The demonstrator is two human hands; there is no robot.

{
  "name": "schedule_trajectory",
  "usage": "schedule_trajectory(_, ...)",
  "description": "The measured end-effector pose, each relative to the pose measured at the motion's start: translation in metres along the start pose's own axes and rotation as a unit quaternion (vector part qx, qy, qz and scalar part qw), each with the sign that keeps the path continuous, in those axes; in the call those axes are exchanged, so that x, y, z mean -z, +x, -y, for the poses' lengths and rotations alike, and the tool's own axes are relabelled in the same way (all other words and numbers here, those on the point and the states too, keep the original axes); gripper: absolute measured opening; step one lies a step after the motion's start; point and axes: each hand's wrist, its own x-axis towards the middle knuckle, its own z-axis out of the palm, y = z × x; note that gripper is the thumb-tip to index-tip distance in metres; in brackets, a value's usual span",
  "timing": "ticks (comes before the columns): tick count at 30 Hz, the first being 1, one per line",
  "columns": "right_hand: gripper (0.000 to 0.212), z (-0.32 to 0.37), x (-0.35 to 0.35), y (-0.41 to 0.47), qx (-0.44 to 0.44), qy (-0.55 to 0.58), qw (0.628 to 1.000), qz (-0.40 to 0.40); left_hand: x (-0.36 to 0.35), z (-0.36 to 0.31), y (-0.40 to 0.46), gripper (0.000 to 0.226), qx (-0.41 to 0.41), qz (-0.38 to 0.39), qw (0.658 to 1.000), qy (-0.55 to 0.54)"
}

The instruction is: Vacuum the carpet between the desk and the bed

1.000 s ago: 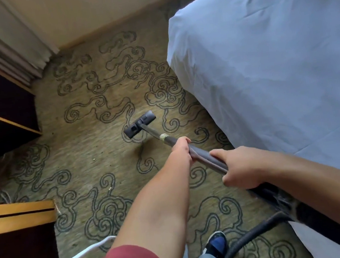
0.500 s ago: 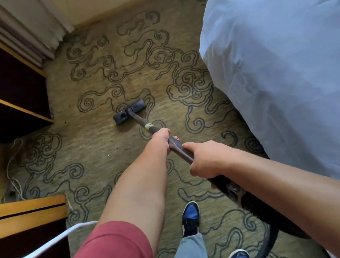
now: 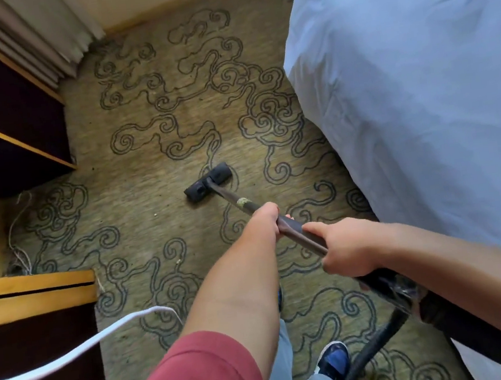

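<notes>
Carpet [image 3: 153,182] between desk [image 3: 31,289] and bed [image 3: 420,90]; left hand [image 3: 264,223], right hand [image 3: 345,250] grip vacuum wand [image 3: 295,231].

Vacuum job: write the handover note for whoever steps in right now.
Left hand: shut on the vacuum wand, farther down it.
Right hand: shut on the wand, nearer the hose.
Floor head: flat on the carpet, mid-aisle between the desk and the bed.
Done: cannot tell which strips are clean.
Left: crumbs show beside the head; the strip toward the curtain; mind the cords by the desk.
</notes>
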Motion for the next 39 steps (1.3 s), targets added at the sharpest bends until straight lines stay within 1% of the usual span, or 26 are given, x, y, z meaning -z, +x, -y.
schedule_trajectory(3, 0.077, -0.019, -0.028, -0.041, -0.012, -0.007, 1.000, 0.010, -0.019, 0.048, -0.018, 0.021, 0.013, 0.014, 1.000, -0.006)
schedule_trajectory(5, 0.078, -0.031, -0.043, -0.063, -0.020, -0.004, 1.000, 0.021, -0.030, 0.075, -0.028, 0.019, 0.018, 0.013, 1.000, -0.013)
schedule_trajectory(10, 0.078, -0.050, -0.069, -0.109, -0.039, 0.000, 0.998, 0.042, -0.048, 0.128, -0.050, 0.036, 0.008, 0.014, 1.000, 0.013)
schedule_trajectory(14, 0.067, -0.049, -0.067, -0.129, -0.029, -0.012, 0.998, 0.046, -0.053, 0.141, -0.064, 0.036, -0.019, -0.013, 0.999, 0.044)
schedule_trajectory(16, 0.065, -0.044, -0.058, -0.134, -0.016, -0.028, 0.998, 0.051, -0.052, 0.140, -0.072, 0.029, -0.027, -0.028, 0.997, 0.064)
schedule_trajectory(18, 0.063, -0.041, -0.052, -0.142, -0.008, -0.044, 0.997, 0.060, -0.052, 0.143, -0.078, 0.018, -0.012, -0.031, 0.997, 0.064)
schedule_trajectory(20, 0.061, -0.038, -0.050, -0.153, -0.006, -0.060, 0.996, 0.068, -0.053, 0.147, -0.086, 0.017, -0.009, -0.028, 0.998, 0.049)
schedule_trajectory(22, 0.062, -0.037, -0.050, -0.163, -0.002, -0.066, 0.996, 0.068, -0.052, 0.146, -0.095, 0.016, -0.011, -0.013, 0.998, 0.057)
schedule_trajectory(25, 0.063, -0.028, -0.034, -0.175, 0.009, -0.040, 0.998, 0.042, -0.039, 0.120, -0.120, 0.017, -0.017, -0.008, 0.998, 0.052)
schedule_trajectory(27, 0.064, -0.018, -0.018, -0.169, 0.025, -0.026, 0.999, 0.016, -0.028, 0.090, -0.132, 0.015, -0.045, -0.012, 0.998, 0.043)
schedule_trajectory(30, 0.065, 0.002, 0.010, -0.144, 0.036, 0.008, 0.999, -0.030, -0.012, 0.031, -0.137, 0.021, -0.101, -0.029, 0.994, 0.013)
schedule_trajectory(31, 0.065, 0.008, 0.019, -0.132, 0.039, 0.019, 0.998, -0.045, -0.008, 0.009, -0.135, 0.019, -0.122, -0.036, 0.992, 0.010)
schedule_trajectory(33, 0.065, 0.021, 0.042, -0.096, 0.049, 0.027, 0.995, -0.080, 0.003, -0.040, -0.122, 0.017, -0.140, -0.037, 0.989, 0.008)
schedule_trajectory(35, 0.065, 0.038, 0.066, -0.052, 0.055, 0.018, 0.993, -0.106, 0.015, -0.087, -0.106, 0.024, -0.155, -0.048, 0.987, 0.022)
schedule_trajectory(36, 0.064, 0.051, 0.079, -0.023, 0.058, 0.013, 0.991, -0.117, 0.025, -0.115, -0.094, 0.025, -0.170, -0.058, 0.983, 0.031)
schedule_trajectory(39, 0.066, 0.084, 0.118, 0.056, 0.061, 0.013, 0.989, -0.135, 0.049, -0.196, -0.052, 0.029, -0.174, -0.083, 0.980, 0.049)
